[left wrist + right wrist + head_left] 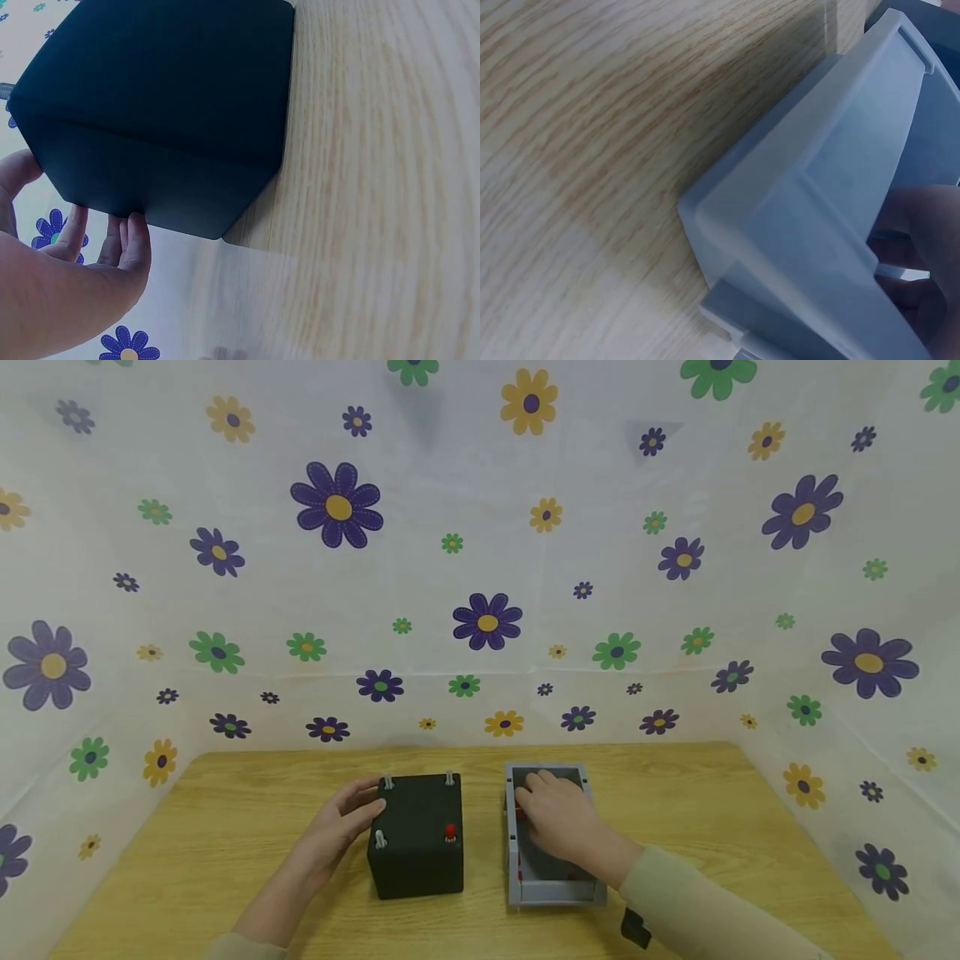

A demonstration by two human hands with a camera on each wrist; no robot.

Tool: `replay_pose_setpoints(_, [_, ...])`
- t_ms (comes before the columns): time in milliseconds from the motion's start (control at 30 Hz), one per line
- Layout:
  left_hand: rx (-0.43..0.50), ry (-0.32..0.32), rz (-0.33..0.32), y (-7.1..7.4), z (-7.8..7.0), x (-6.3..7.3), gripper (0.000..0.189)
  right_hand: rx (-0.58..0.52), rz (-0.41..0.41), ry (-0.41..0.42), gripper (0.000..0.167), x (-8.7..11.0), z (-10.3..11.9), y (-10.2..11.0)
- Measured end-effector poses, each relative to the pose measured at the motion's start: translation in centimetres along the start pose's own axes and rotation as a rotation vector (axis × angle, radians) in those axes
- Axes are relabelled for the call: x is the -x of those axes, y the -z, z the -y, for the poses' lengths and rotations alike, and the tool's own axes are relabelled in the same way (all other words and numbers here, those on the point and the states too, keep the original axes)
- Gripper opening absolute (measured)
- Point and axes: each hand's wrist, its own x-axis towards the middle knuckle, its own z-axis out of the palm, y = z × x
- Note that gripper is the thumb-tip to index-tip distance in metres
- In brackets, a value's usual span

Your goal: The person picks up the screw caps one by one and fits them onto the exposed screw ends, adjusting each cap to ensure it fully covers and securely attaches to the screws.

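A black box [417, 827] stands on the table, with metal bolts [380, 838] at its top corners. On the near right corner sits a red piece [450, 832]. My left hand [337, 827] holds the box by its far left corner; in the left wrist view bent fingertips [136, 225] press one face and the thumb touches the edge. Right of the box is a grey bin [558, 892] with red pieces [521, 814] inside. My right hand [558, 818] reaches down into this bin, its fingertips mostly hidden; what they hold cannot be seen.
A wooden table [300, 777] lies under both things. White flower-printed sheeting [487, 568] encloses it at the back and sides. Beneath the right forearm a small black object [636, 930] shows.
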Motion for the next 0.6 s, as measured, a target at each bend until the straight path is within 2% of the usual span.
replay_pose_setpoints(233, [0.003, -0.001, 0.001, 0.04, -0.03, -0.03, 0.062, -0.003, 0.043, -0.015, 0.021, -0.29, 0.04, -0.24])
replay_pose_setpoints(467, [0.01, -0.006, -0.001, 0.03, -0.03, -0.06, 0.062, 0.01, 0.037, -0.021, 0.02, -0.28, 0.14, -0.23])
replay_pose_setpoints(600, [0.01, -0.002, -0.007, -0.02, -0.07, -0.03, 0.062, 0.004, 0.061, -0.039, 0.02, -0.31, 0.22, -0.28])
